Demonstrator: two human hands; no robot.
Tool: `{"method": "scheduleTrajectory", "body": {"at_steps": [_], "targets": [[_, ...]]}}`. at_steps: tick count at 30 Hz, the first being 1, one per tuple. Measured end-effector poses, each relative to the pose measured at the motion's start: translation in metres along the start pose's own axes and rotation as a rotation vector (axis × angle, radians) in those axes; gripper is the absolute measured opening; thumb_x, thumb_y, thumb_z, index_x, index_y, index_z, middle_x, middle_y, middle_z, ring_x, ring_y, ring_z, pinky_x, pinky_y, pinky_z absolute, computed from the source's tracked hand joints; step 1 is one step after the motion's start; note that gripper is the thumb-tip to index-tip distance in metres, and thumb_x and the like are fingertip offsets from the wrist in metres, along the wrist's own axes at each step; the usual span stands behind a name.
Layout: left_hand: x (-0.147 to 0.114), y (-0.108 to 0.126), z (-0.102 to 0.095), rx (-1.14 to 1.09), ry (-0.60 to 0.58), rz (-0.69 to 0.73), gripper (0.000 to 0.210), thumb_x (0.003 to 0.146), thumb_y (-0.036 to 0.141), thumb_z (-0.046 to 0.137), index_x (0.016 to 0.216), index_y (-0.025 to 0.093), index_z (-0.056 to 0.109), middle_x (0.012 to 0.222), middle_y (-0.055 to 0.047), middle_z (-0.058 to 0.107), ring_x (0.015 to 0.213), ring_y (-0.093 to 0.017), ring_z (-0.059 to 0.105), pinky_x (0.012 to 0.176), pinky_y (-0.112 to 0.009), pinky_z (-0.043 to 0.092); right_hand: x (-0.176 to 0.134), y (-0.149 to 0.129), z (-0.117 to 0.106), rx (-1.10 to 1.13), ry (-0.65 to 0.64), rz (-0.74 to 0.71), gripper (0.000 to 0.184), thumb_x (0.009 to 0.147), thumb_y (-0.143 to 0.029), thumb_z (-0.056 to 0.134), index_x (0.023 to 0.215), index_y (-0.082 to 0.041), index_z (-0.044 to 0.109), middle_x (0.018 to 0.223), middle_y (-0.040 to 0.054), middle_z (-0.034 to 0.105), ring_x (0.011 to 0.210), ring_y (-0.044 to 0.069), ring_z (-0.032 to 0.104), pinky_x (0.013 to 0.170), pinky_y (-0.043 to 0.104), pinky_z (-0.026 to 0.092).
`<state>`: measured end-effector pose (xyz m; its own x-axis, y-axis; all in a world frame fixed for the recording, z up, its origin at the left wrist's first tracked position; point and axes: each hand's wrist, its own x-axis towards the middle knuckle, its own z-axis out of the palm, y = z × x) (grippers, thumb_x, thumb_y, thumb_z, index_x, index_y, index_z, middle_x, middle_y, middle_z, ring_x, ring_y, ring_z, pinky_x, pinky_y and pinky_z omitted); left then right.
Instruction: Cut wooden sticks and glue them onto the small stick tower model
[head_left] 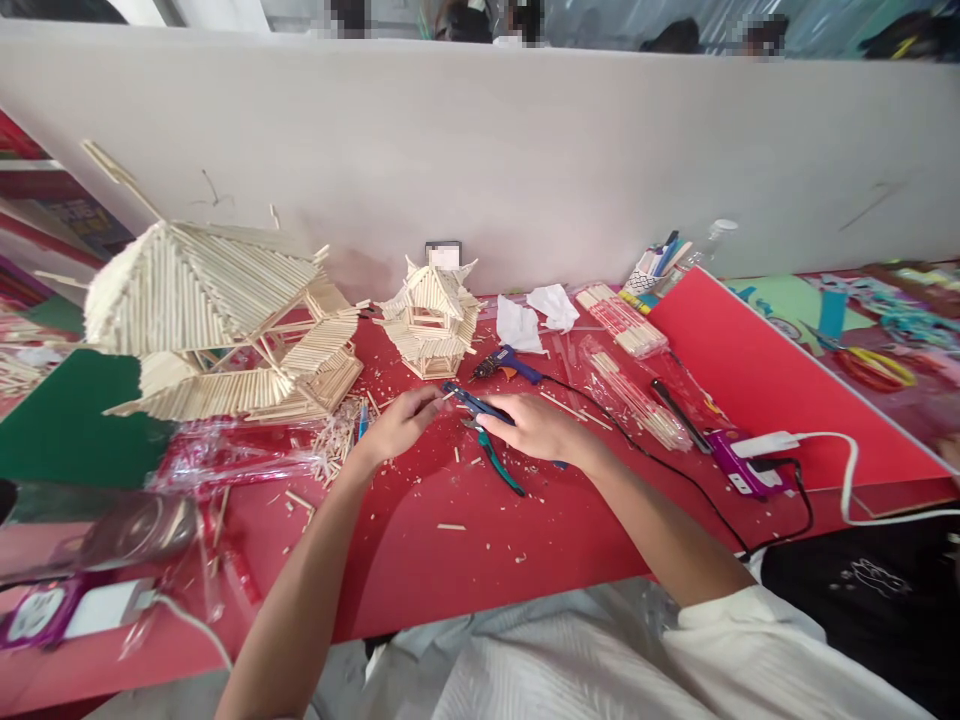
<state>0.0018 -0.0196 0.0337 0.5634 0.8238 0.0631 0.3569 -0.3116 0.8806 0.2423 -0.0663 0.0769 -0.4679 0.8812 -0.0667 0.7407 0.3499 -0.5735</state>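
My right hand (529, 425) is closed around the handles of dark blue pliers (474, 402), their jaws pointing left. In a pinch, my left hand (405, 422) holds a short wooden stick (448, 396) at the jaws; whether they bite on it I cannot tell. Green-handled pliers (501, 465) lie on the table just under my right hand. Behind my hands stands a small pavilion model (429, 320) built of sticks. A blue glue gun (510, 364) rests beyond the right hand, its cable running right.
A larger stick pavilion (217, 300) stands left. Packs of sticks (622, 320) and white tissues (519, 325) lie behind on the right. A red board (780, 390) and purple power strip (746, 465) are at right. Stick scraps litter the red table (420, 570); a white partition (480, 150) rises behind.
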Motion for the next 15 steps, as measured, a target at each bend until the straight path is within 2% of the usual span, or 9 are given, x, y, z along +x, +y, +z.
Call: {"method": "scheduleTrajectory", "body": {"at_steps": [4, 10, 15], "targets": [[-0.001, 0.001, -0.002, 0.002, 0.000, 0.000, 0.031, 0.095, 0.046, 0.046, 0.086, 0.018, 0.057, 0.077, 0.001, 0.055, 0.072, -0.015, 0.047, 0.069, -0.028, 0.039, 0.000, 0.000, -0.002, 0.038, 0.007, 0.011, 0.032, 0.103, -0.041, 0.048, 0.116, -0.020, 0.069, 0.092, 0.0063, 0.074, 0.076, 0.020, 0.063, 0.069, 0.027, 0.038], [-0.002, 0.004, -0.006, 0.058, -0.024, 0.010, 0.032, 0.096, 0.045, 0.044, 0.084, 0.018, 0.056, 0.077, 0.000, 0.055, 0.074, -0.016, 0.050, 0.072, -0.029, 0.040, 0.000, -0.007, -0.005, 0.006, -0.022, 0.053, 0.030, 0.102, -0.041, 0.049, 0.097, -0.019, 0.069, 0.075, 0.0023, 0.068, 0.065, 0.016, 0.056, 0.060, 0.028, 0.030], [-0.002, -0.002, -0.012, 0.112, -0.037, -0.008, 0.033, 0.096, 0.046, 0.043, 0.090, 0.020, 0.062, 0.083, -0.002, 0.063, 0.079, -0.019, 0.054, 0.077, -0.031, 0.044, 0.007, -0.009, -0.001, -0.175, 0.002, 0.103, 0.042, 0.102, -0.051, 0.047, 0.084, -0.018, 0.065, 0.077, 0.0094, 0.071, 0.070, 0.021, 0.062, 0.060, 0.030, 0.029]]}}
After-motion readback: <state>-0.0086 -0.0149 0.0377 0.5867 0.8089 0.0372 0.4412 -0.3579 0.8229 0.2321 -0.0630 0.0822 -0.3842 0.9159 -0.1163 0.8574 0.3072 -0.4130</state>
